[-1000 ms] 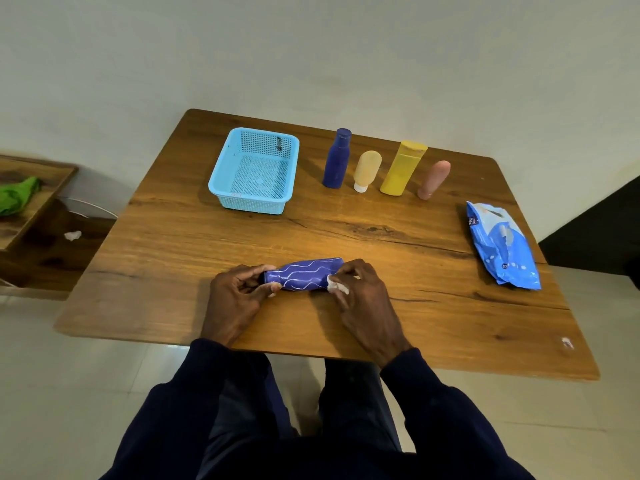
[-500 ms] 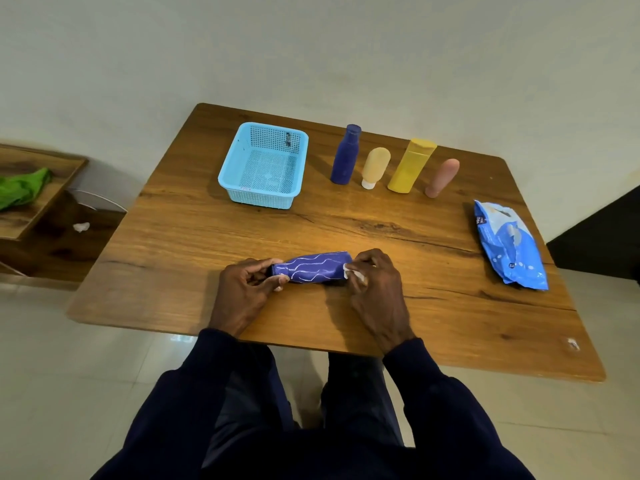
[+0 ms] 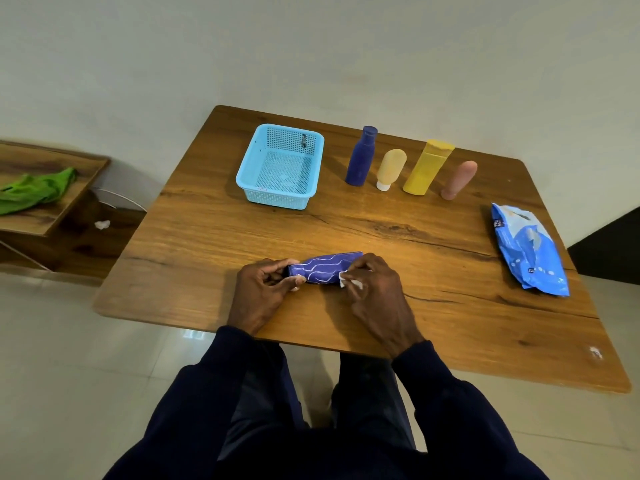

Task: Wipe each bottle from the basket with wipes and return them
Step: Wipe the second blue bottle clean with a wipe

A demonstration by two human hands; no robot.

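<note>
Purple bottle [image 3: 325,270] held sideways over the near part of the table [image 3: 207,237].
Our left hand [image 3: 258,292] pinches its dark neck end; white wavy lines run along its violet body; our right hand [image 3: 377,292] curls round the other end, holding a white wipe [image 3: 350,280] against it.

My purple bottle [image 3: 325,270] has white wavy lines, and my wipe [image 3: 343,280] is white. The basket [image 3: 277,199] is light blue. I see a yellow bottle [image 3: 427,168] and a pink bottle [image 3: 459,180].
</note>
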